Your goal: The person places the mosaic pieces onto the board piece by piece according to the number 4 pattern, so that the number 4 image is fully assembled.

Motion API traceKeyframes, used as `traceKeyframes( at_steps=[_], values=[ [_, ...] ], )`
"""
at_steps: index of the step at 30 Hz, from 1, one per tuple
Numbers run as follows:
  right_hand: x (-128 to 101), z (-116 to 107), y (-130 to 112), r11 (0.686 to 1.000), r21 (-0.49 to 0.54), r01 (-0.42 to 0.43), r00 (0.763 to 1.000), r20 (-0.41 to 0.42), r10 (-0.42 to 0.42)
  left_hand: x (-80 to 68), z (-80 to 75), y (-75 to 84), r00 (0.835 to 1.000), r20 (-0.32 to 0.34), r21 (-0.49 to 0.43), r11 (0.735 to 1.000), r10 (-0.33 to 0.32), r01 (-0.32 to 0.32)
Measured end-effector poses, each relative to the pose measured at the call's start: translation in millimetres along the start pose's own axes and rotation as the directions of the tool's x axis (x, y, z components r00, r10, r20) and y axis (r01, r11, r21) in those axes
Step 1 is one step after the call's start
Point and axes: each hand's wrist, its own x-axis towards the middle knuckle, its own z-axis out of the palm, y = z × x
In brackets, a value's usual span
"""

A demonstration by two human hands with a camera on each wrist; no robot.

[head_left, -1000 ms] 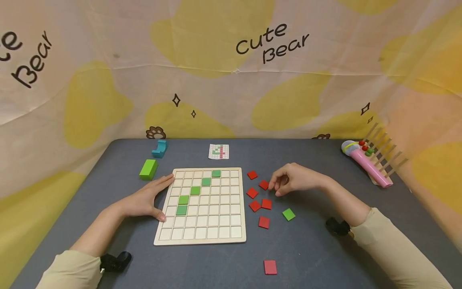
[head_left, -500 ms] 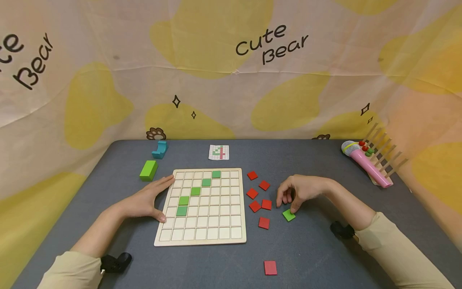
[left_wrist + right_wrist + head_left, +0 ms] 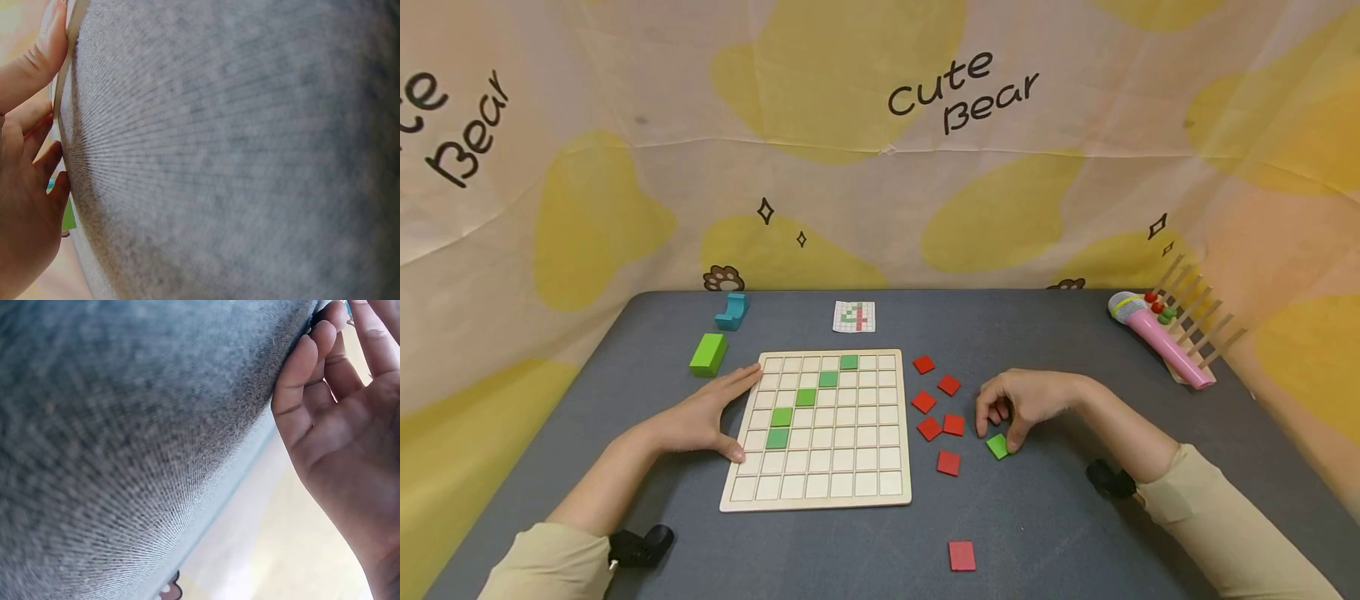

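Observation:
A pale wooden grid board (image 3: 816,507) lies flat on the dark table. My left hand (image 3: 696,421) rests along its left edge, fingers extended and thumb apart, also seen in the left wrist view. Several green tiles (image 3: 806,397) sit in its squares, stepping diagonally down to the left. To the right of the board, my right hand (image 3: 1037,396) has its thumb touching the right side of a loose green tile (image 3: 996,447) on the table. The index fingertip stands near that tile's left side, apparently apart from it. Several red tiles (image 3: 929,428) lie between board and right hand.
A lone red tile (image 3: 962,556) lies near the front. At the back are a grid pattern card (image 3: 854,317), a green block (image 3: 708,355) and a blue curved block (image 3: 732,312). A pink microphone (image 3: 1165,346) lies by a pegged rack (image 3: 1206,329) at far right.
My right hand has moved from beside the red tiles toward the front, down to the loose green tile, which has shifted slightly left. The left hand has stayed on the board.

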Motion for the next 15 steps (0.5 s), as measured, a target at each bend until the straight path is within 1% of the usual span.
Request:
traceKeyframes(
  at_steps=[5, 11, 15],
  values=[
    [0.9, 1.0, -1.1, 0.999, -0.039, -0.004, 1.000, 0.000, 0.004, -0.5, -0.1, -0.2, 1.000, -0.001, -0.003, 1.000, 0.006, -0.006],
    [2.4, 2.2, -4.9, 0.996, -0.081, -0.028, 1.000, -0.007, 0.027, -0.5, 0.0, -0.1, 1.000, 0.000, 0.004, 1.000, -0.003, 0.003],
    [2.9, 2.6, -7.0, 0.995, -0.092, -0.040, 0.999, -0.013, 0.039, -0.1, -0.1, -0.1, 1.000, 0.001, 0.007, 1.000, 0.000, 0.000]
  ],
)
